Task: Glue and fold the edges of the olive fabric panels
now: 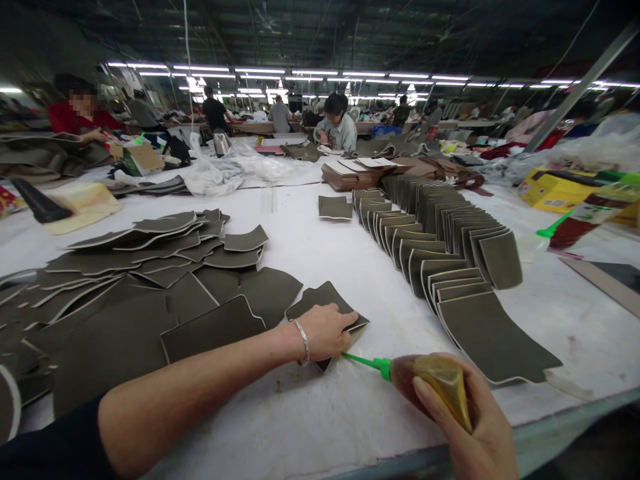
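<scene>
My left hand (pixel 327 330) lies on a dark olive cut piece (pixel 320 301) on the white table, fingers curled over its near edge and pressing it down. My right hand (pixel 475 427) is wrapped round a squeeze bottle (pixel 430 383) of amber glue. Its green nozzle (pixel 363 362) points left and touches the piece's edge just under my left fingers. A silver bracelet (pixel 303 341) sits on my left wrist.
A loose pile of the same pieces (pixel 150 280) spreads at the left. A long overlapped row of pieces (pixel 440 247) runs along the right. A second green-capped bottle (pixel 585 217) lies far right. Other people work at tables behind.
</scene>
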